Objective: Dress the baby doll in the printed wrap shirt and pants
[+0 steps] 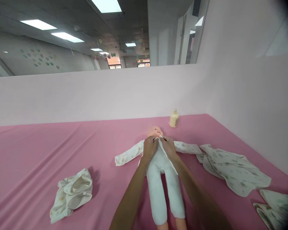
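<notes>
Doll (158,166) lies on its back on the pink sheet (38,153), head away from me, directly under both my hands. My left hand (149,147) and right hand (168,146) are closed side by side on its chest, each pinching an edge of the printed top (129,155) just below the neck. Beyond my hands stands a cream bottle (174,119). Left of my left arm lies a crumpled garment (72,195); right of my right hand, a spread cloth (232,169).
</notes>
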Demonstrator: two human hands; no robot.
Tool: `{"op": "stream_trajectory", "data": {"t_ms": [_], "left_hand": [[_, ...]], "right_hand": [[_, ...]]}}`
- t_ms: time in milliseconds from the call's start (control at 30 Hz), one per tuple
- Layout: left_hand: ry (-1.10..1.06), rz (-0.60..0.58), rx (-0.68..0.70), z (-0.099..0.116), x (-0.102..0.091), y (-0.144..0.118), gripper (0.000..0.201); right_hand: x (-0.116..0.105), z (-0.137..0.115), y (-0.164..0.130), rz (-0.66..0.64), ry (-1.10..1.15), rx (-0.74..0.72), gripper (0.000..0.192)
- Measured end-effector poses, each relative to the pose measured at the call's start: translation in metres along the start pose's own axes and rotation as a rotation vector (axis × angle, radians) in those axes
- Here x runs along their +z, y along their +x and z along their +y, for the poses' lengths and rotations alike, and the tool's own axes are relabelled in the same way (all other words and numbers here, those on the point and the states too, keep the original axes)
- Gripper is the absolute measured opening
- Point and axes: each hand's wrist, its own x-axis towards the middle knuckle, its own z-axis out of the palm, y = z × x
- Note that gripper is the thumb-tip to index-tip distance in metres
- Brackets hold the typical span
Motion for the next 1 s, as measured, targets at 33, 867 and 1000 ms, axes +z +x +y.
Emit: {"op": "stream_trajectory", "data": {"t_ms": [33, 867, 1000], "left_hand": [[-0.008, 0.003, 0.008, 0.0, 0.001, 0.0, 0.028], [-0.294, 0.004, -0.088, -0.012, 0.004, 0.002, 0.026], [-0.363, 0.007, -0.088, -0.014, 0.004, 0.002, 0.027]], "right_hand": [[0.0, 0.0, 0.0, -0.003, 0.032, 0.02, 0.032], [0.007, -0.002, -0.007, -0.048, -0.186, -0.169, 0.035], [0.011, -0.005, -0.012, -0.025, -0.278, -0.213, 0.033]]}}
